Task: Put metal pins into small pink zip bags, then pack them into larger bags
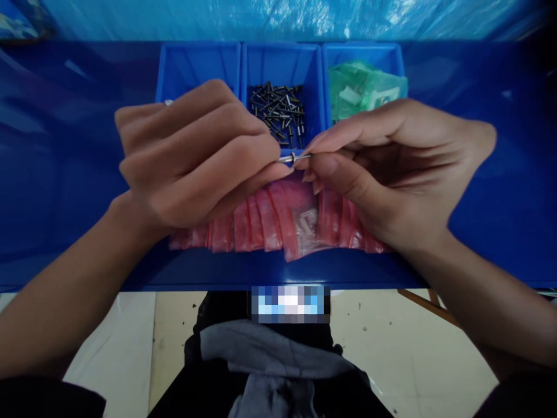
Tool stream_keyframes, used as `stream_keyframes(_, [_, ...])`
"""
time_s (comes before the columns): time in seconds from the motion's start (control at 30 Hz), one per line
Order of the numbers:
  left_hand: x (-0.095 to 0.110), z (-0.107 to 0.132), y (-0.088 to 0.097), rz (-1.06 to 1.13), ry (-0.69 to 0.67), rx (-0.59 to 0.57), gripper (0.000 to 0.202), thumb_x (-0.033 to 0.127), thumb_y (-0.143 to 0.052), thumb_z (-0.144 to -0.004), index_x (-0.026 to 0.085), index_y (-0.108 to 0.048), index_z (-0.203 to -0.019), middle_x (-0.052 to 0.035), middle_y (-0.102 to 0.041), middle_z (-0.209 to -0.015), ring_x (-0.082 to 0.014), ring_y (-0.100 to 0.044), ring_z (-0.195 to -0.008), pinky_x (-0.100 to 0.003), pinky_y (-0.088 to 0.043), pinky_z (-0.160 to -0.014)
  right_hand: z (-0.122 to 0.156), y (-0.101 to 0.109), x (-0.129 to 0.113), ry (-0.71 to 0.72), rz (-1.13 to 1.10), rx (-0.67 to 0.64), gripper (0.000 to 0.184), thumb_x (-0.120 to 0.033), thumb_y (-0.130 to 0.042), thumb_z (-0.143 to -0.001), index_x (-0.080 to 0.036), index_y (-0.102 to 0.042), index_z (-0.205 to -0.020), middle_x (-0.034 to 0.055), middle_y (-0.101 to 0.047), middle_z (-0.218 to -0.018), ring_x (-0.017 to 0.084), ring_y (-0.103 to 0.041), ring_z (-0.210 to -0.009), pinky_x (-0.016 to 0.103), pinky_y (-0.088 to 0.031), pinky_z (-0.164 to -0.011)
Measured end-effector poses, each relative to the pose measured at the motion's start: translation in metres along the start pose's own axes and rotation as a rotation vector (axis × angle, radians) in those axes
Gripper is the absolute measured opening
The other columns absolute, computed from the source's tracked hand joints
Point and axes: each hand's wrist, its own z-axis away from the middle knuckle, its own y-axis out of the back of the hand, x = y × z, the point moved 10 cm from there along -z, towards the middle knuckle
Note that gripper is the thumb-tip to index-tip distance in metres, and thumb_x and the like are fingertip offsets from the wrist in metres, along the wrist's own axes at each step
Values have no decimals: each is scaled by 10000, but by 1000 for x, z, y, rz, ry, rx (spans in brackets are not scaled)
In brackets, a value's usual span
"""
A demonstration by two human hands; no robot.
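Observation:
A small metal blind rivet (287, 158) is pinched between my two hands. My left hand (200, 157) is closed with thumb and forefinger on its pale sleeve end. My right hand (391, 168) grips the thin pin end between thumb and fingertips. Behind the hands, the middle blue bin (282, 61) holds many loose rivets (278, 110). Below the hands lies a row of red-edged plastic zip bags (265, 217), overlapping each other. One clear bag (308, 223) among them contains small pale pieces.
A left blue bin (198, 64) is partly hidden by my left hand. Green plastic bags (365, 87) with white pieces fill the right blue bin (361, 52). The blue table (78, 174) ends just in front of my lap. Blue sheeting (278, 20) hangs behind.

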Motion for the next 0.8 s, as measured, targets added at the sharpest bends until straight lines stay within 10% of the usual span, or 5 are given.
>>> stream_keyframes(0.27, [28, 35, 2, -9, 40, 64, 563, 719, -365, -1134, 315, -702, -1334, -53, -731, -1197, -286, -725, -1375, -445, -731, -933, 1, 2, 2, -77, 63, -12, 203, -145, -838, -964, -276, -842, -1120, -59, -841, -997, 144, -814, -854, 257, -723, -822])
stream_keyframes(0.4, [36, 29, 10, -126, -145, 65, 449, 630, -423, -1143, 326, -716, -1297, -28, -746, -1171, -267, -784, -1253, -417, -719, -876, 3, 4, 4, -101, 74, -3, 185, -191, -839, -976, -285, -844, -1136, -50, -842, -1028, 160, -818, -872, 261, -715, -753])
stream_keyframes(0.57, [65, 28, 18, -338, -688, 170, 188, 379, -593, -1111, 228, -700, -1140, -10, -772, -1025, -215, -817, -842, -326, -614, -662, 0, 1, 0, -48, -17, -23, 262, -95, -823, -952, -247, -858, -1162, -23, -847, -991, 166, -806, -845, 294, -734, -764])
stream_keyframes(0.8, [56, 21, 20, -327, -582, 151, 163, 403, -635, -1091, 289, -714, -1176, 55, -792, -1022, -184, -835, -859, -286, -602, -661, 0, 0, 3, -88, -129, -12, 263, -56, -816, -932, -209, -868, -1140, -14, -850, -988, 131, -795, -847, 248, -694, -760])
